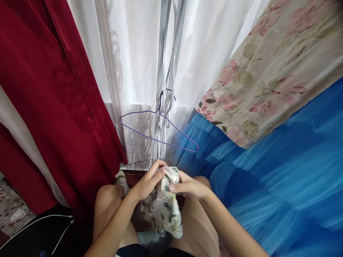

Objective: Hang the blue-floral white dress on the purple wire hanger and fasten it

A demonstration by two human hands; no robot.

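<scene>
Between my knees, a small white cloth garment (164, 207) with a dark and yellowish print hangs bunched from both hands. My left hand (152, 178) pinches its upper left edge between thumb and fingers. On the other side, my right hand (186, 185) grips the upper right part, thumb lying across the front of the fabric. What kind of garment it is, I cannot make out. Just beyond my hands, a purple wire hanger (158, 139) hangs by its hook from pale ribbons (171, 53); nothing hangs on it, and neither hand touches it.
A red curtain (61, 107) drapes on the left and a white sheer curtain (134, 46) behind the hanger. Floral fabric (268, 75) and blue ruffled tulle (281, 185) fill the right. At lower left, white cables (34, 221) cross a black surface (66, 239).
</scene>
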